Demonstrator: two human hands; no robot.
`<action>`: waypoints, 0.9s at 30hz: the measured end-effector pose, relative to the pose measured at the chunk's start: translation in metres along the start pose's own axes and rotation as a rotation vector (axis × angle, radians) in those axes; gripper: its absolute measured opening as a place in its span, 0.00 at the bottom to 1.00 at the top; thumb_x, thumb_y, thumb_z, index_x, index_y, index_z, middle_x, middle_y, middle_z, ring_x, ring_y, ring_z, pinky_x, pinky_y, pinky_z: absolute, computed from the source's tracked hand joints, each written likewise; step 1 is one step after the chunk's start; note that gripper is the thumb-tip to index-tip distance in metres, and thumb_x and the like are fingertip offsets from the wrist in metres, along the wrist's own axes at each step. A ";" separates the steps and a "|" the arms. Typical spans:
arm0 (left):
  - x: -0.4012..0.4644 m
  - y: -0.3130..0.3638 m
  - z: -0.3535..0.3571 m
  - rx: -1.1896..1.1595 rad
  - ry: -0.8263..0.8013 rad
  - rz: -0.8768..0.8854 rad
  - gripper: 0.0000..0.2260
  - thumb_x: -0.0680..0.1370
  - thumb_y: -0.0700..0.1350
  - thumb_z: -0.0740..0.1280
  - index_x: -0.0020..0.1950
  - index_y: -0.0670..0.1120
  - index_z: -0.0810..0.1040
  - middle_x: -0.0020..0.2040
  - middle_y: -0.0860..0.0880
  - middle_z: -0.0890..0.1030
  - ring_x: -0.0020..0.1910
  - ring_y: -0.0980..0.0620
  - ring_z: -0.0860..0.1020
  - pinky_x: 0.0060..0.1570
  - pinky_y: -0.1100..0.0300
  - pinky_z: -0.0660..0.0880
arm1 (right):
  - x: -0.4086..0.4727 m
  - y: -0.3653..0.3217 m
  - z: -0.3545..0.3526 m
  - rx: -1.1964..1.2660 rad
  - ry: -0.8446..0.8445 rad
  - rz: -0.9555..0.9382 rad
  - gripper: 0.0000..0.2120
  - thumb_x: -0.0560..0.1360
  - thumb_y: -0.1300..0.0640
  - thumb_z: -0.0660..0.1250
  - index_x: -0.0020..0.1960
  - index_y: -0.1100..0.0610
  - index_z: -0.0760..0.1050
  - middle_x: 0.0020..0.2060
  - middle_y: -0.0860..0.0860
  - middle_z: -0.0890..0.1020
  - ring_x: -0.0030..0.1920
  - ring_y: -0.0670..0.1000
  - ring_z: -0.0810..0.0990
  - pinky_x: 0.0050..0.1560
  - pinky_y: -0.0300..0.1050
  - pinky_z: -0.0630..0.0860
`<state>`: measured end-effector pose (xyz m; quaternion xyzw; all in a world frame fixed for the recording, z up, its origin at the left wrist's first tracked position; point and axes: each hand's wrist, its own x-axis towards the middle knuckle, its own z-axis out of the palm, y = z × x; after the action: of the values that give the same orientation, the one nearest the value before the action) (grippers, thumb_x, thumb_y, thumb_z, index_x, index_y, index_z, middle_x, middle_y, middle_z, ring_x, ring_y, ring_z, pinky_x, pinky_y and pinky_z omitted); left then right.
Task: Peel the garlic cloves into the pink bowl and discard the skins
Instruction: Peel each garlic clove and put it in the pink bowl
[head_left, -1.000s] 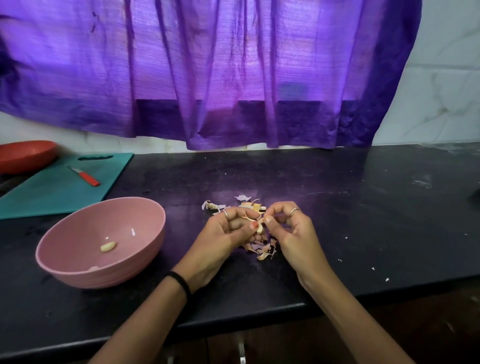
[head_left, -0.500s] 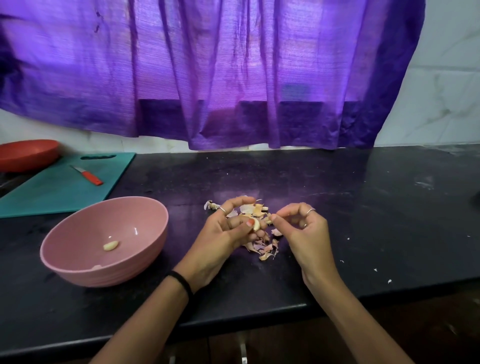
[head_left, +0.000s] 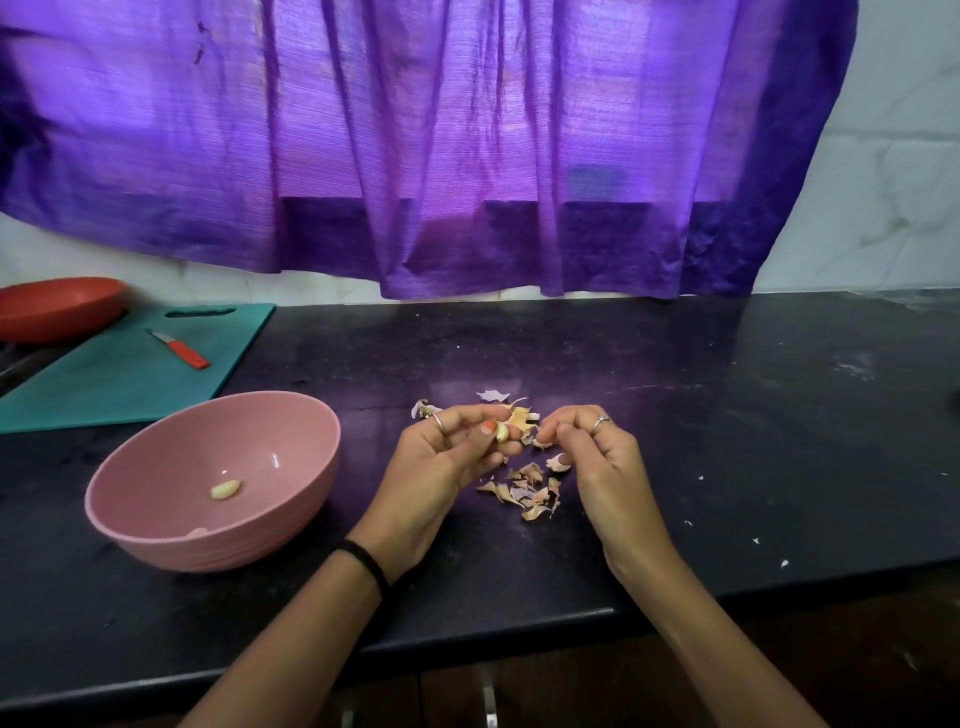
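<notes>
Head view: the left hand (head_left: 441, 457) pinches a garlic clove (head_left: 502, 431) between its thumb and fingertips, above the black desk (head_left: 727, 441) and just right of the pink bowl (head_left: 156, 525). The clove looks pale and mostly bare, though whether a last scrap of skin clings to its hidden side cannot be told. The right hand (head_left: 597, 457) sits just beside it, its fingers (head_left: 563, 434) curled and apparently nipping a small flake of skin; the flake is tiny, so that grip is a judgement. One peeled clove (head_left: 225, 489) already lies inside the bowl. A loose heap of garlic skins (head_left: 527, 491) is scattered on the desk under and between the two hands, with a few more pieces beyond the fingertips.

The clove is likely light, firm and small, and a bare one turns a little slick and sticky, so a pinch across its flat sides, as now, should hold it best; squeezing at the tapered ends could make it shoot out. The skins are papery, weightless and brittle. They will probably cling to damp fingers and scatter at a breath, so gathering them by sweeping into a cupped palm seems wiser than picking them singly.
</notes>
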<state>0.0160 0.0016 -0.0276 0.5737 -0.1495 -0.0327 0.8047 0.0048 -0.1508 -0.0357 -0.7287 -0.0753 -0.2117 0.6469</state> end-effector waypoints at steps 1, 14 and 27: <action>0.000 0.000 0.000 0.002 0.007 -0.001 0.08 0.79 0.34 0.61 0.53 0.40 0.79 0.43 0.46 0.85 0.42 0.55 0.83 0.45 0.67 0.79 | 0.000 0.000 0.001 -0.014 0.002 0.006 0.12 0.78 0.63 0.62 0.39 0.56 0.79 0.45 0.54 0.80 0.42 0.47 0.78 0.40 0.33 0.72; 0.000 -0.004 -0.001 0.004 0.068 -0.023 0.05 0.73 0.36 0.68 0.48 0.41 0.80 0.39 0.44 0.84 0.35 0.54 0.82 0.39 0.67 0.79 | -0.001 0.000 0.003 -0.258 -0.081 -0.140 0.09 0.69 0.58 0.76 0.42 0.47 0.79 0.45 0.43 0.78 0.45 0.43 0.78 0.46 0.43 0.77; 0.003 -0.008 -0.003 -0.009 0.037 -0.005 0.09 0.67 0.40 0.70 0.46 0.40 0.79 0.38 0.42 0.84 0.35 0.51 0.82 0.39 0.65 0.79 | -0.001 -0.001 0.002 -0.167 -0.047 -0.098 0.06 0.70 0.63 0.74 0.41 0.52 0.83 0.44 0.46 0.79 0.43 0.38 0.78 0.42 0.29 0.71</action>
<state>0.0202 0.0007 -0.0357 0.5710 -0.1332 -0.0247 0.8097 0.0040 -0.1484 -0.0357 -0.7804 -0.1081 -0.2312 0.5708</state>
